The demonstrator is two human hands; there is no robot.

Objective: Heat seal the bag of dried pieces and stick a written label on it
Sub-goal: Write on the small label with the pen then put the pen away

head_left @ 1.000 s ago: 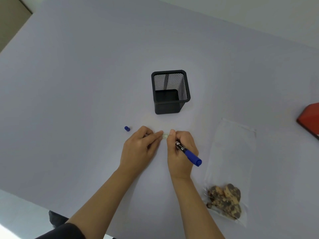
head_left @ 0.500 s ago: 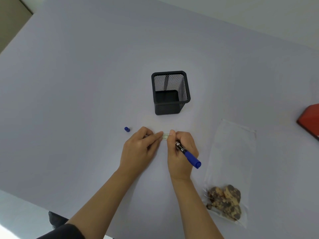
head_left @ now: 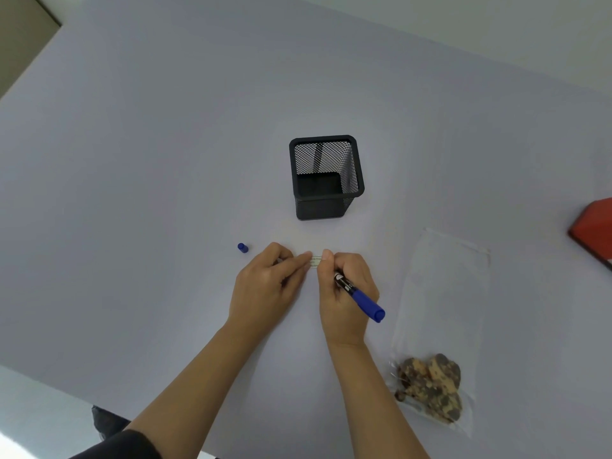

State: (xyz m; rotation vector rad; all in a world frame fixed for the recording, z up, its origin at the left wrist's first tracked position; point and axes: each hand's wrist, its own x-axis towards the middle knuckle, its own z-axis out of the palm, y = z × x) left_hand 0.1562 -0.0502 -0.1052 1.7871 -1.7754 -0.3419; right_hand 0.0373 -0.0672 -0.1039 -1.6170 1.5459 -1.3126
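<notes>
Most of the label point(head_left: 316, 261) is covered by the fingertips of the left hand point(head_left: 265, 286) and right hand point(head_left: 344, 293); any writing on it is too small to be read. The marker point(head_left: 359, 298) tip is hidden inside the right fist. The red object point(head_left: 594, 228) is cut off by the right edge

A small pale label point(head_left: 315, 261) lies flat on the worktop, only a short strip of it showing. The blue marker point(head_left: 360, 298) tilts over it, capped end up and to the right. Off to the right, the clear bag point(head_left: 440, 313) lies flat, mottled brown dried pieces point(head_left: 429, 385) bunched at its near end.
</notes>
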